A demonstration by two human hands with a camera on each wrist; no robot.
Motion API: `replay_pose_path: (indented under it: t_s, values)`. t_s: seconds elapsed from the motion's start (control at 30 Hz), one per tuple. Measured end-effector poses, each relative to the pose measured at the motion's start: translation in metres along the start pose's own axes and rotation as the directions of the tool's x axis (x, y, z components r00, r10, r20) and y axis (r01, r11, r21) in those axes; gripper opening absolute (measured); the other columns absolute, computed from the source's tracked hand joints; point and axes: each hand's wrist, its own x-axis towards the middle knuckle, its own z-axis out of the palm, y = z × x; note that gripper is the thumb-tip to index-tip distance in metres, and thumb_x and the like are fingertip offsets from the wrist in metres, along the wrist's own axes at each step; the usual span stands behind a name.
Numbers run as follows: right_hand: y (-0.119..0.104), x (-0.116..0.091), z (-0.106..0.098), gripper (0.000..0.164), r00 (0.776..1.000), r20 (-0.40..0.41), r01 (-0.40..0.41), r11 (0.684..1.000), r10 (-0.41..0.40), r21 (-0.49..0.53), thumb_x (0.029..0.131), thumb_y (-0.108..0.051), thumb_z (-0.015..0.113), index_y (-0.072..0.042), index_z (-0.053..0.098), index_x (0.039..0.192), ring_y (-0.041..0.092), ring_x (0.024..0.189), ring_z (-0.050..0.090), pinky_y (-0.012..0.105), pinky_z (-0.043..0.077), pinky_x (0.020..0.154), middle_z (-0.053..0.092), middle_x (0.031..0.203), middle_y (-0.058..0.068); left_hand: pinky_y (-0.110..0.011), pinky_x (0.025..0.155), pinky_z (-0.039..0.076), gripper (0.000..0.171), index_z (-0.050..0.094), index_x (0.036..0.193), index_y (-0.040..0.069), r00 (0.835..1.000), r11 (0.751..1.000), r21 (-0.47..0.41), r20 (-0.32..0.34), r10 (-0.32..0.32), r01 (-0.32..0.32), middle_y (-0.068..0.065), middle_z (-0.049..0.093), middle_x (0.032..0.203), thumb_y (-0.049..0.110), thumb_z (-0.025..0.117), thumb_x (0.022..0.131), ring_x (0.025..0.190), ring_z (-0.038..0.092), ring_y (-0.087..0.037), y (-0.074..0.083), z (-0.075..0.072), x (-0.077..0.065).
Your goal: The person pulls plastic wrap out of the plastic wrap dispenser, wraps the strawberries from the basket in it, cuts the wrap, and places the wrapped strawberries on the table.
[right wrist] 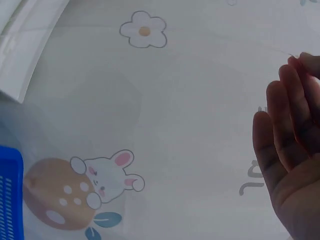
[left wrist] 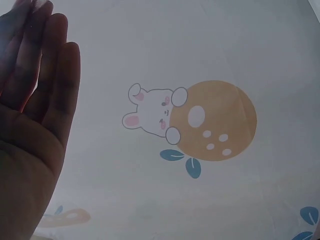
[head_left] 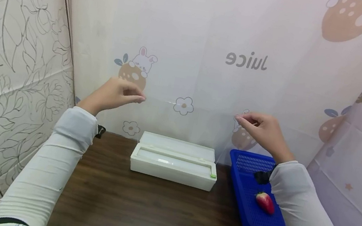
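A thin, clear sheet of cling film (head_left: 200,128) stretches upright between the two raised hands, its top edge a faint line against the patterned backdrop. My left hand (head_left: 114,94) pinches its left corner between thumb and fingertips. At the opposite corner my right hand (head_left: 263,130) pinches the film the same way; in the right wrist view its fingertips (right wrist: 295,60) meet that edge line. Below, a white cling film box (head_left: 171,172) sits on the table with its lid (head_left: 177,146) tipped back and a pale roll (head_left: 173,162) inside.
A blue plastic basket (head_left: 239,213) stands on the right of the dark wooden table (head_left: 151,211), partly under the right forearm. One red strawberry (head_left: 264,202) lies in it. Printed curtains (head_left: 180,30) enclose the back and both sides.
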Motion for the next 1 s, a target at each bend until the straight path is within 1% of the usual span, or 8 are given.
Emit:
replay_pose_path:
  t_s: [0.1,0.23,0.37,0.57,0.67,0.77,0.87,1.0]
  values:
    - [0.002,-0.003,-0.004,0.023,0.999,0.041,-0.035,0.995,0.032,0.091,0.096,-0.03,0.07,-0.009,0.078,0.1,0.019,0.069,0.055,0.022,0.045,0.055,0.068,0.085,0.003,-0.037,0.081,0.053,0.015,0.078,0.104,0.014,1.0,0.999,-0.048,0.023,-0.019,0.02,0.002,0.075,0.096,0.024,0.072,0.095,0.088,0.067,-0.015,-0.001,-0.001,-0.004]
    - [0.008,-0.008,-0.006,0.021,0.996,0.093,-0.022,0.983,0.006,0.18,0.1,-0.023,0.065,-0.005,0.075,0.107,0.014,0.077,0.063,0.019,0.052,0.066,0.071,0.092,0.002,-0.039,0.088,0.053,0.017,0.076,0.106,0.014,0.999,0.995,-0.102,0.031,-0.009,0.012,0.002,0.074,0.099,0.026,0.068,0.098,0.096,0.067,-0.016,0.001,0.002,-0.009]
    - [0.013,-0.013,-0.003,0.025,0.993,0.117,-0.026,0.969,-0.003,0.245,0.104,-0.02,0.058,0.0,0.071,0.112,0.013,0.089,0.065,0.017,0.054,0.075,0.071,0.1,0.007,-0.037,0.089,0.053,0.019,0.074,0.109,0.012,0.999,0.982,-0.188,0.039,-0.018,0.025,0.0,0.074,0.101,0.026,0.065,0.1,0.097,0.067,-0.016,0.003,0.008,-0.015]
    - [0.011,-0.021,0.004,0.031,0.994,0.098,-0.081,0.944,0.052,0.32,0.105,-0.025,0.054,0.002,0.068,0.112,0.014,0.095,0.067,0.016,0.053,0.084,0.071,0.104,0.014,-0.028,0.085,0.055,0.02,0.073,0.11,0.008,0.999,0.955,-0.291,0.005,-0.049,0.048,-0.003,0.074,0.098,0.024,0.065,0.1,0.093,0.069,-0.02,0.005,0.013,-0.027]
    - [0.007,-0.026,0.007,0.032,0.995,0.072,-0.084,0.929,0.062,0.36,0.105,-0.024,0.056,0.004,0.068,0.112,0.013,0.092,0.067,0.017,0.053,0.083,0.071,0.101,0.013,-0.026,0.084,0.055,0.019,0.073,0.11,0.009,0.999,0.956,-0.292,-0.024,-0.034,0.025,-0.002,0.074,0.096,0.022,0.064,0.1,0.092,0.07,-0.021,0.005,0.014,-0.032]
    - [0.008,-0.032,0.013,0.029,0.997,0.047,-0.081,0.903,0.068,0.423,0.104,-0.022,0.057,0.004,0.069,0.112,0.014,0.09,0.067,0.019,0.054,0.082,0.071,0.098,0.008,-0.025,0.082,0.056,0.016,0.074,0.109,0.011,0.999,0.958,-0.286,-0.042,-0.024,0.011,0.001,0.074,0.095,0.021,0.065,0.1,0.09,0.07,-0.017,0.004,0.016,-0.039]
    - [0.01,-0.039,0.019,0.029,0.997,0.029,-0.075,0.871,0.07,0.485,0.104,-0.02,0.057,0.006,0.067,0.112,0.015,0.09,0.067,0.021,0.055,0.082,0.07,0.098,0.008,-0.025,0.083,0.056,0.015,0.074,0.109,0.011,0.999,0.951,-0.308,-0.048,-0.02,0.004,0.001,0.074,0.096,0.019,0.066,0.099,0.089,0.07,-0.013,0.006,0.02,-0.048]
    - [0.008,-0.051,0.024,0.028,0.996,0.011,-0.081,0.856,0.087,0.511,0.104,-0.019,0.056,0.006,0.067,0.11,0.015,0.088,0.065,0.021,0.055,0.081,0.068,0.095,0.006,-0.025,0.083,0.057,0.014,0.074,0.108,0.01,0.999,0.941,-0.339,-0.044,-0.011,-0.004,0.0,0.074,0.097,0.016,0.066,0.099,0.09,0.071,-0.014,0.011,0.023,-0.061]
